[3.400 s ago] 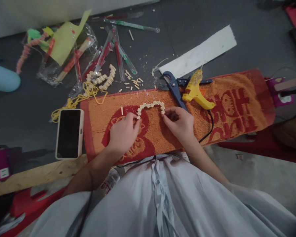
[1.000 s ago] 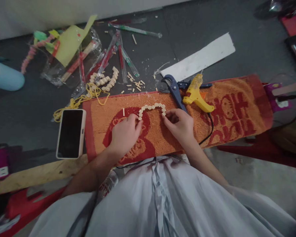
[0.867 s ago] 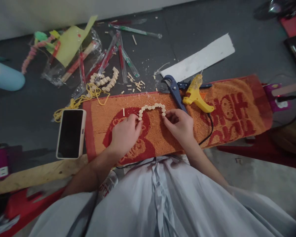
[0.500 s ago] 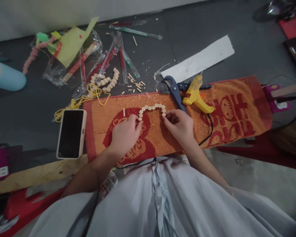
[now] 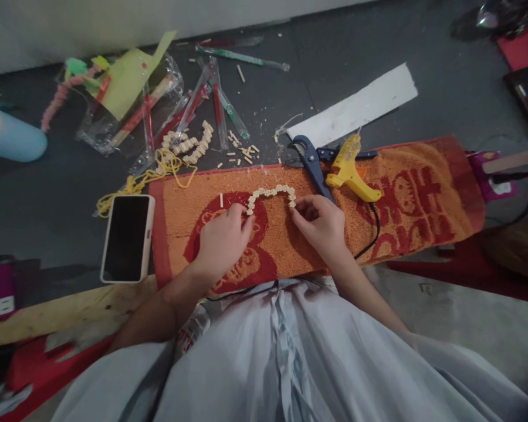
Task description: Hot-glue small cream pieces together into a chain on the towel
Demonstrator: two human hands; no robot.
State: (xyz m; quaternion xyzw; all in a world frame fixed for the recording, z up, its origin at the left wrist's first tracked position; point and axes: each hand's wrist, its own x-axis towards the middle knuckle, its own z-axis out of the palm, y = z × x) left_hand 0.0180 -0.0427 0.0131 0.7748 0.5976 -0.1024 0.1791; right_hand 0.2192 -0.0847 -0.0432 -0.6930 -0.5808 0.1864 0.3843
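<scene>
A curved strip of small pale wooden stick pieces [image 5: 270, 191] arches over the orange and red towel [image 5: 299, 246]. My left hand [image 5: 224, 237] pinches its left end between thumb and fingers. At the other end, my right hand [image 5: 319, 221] is closed on the strip the same way. A single short stick [image 5: 221, 200] lies on the towel just above my left hand. To the right of the strip rest a blue-handled cutter [image 5: 312, 167] and a yellow glue gun [image 5: 349, 170], its black cord running past my right wrist.
A phone [image 5: 127, 239] lies left of the towel, below tangled yellow string [image 5: 132, 187]. Behind are more joined stick pieces [image 5: 199, 145], loose bits [image 5: 246, 153], wrapped red and green tubes [image 5: 217, 105] and a white board [image 5: 356, 105]. A blue bottle [image 5: 15, 135] lies far left.
</scene>
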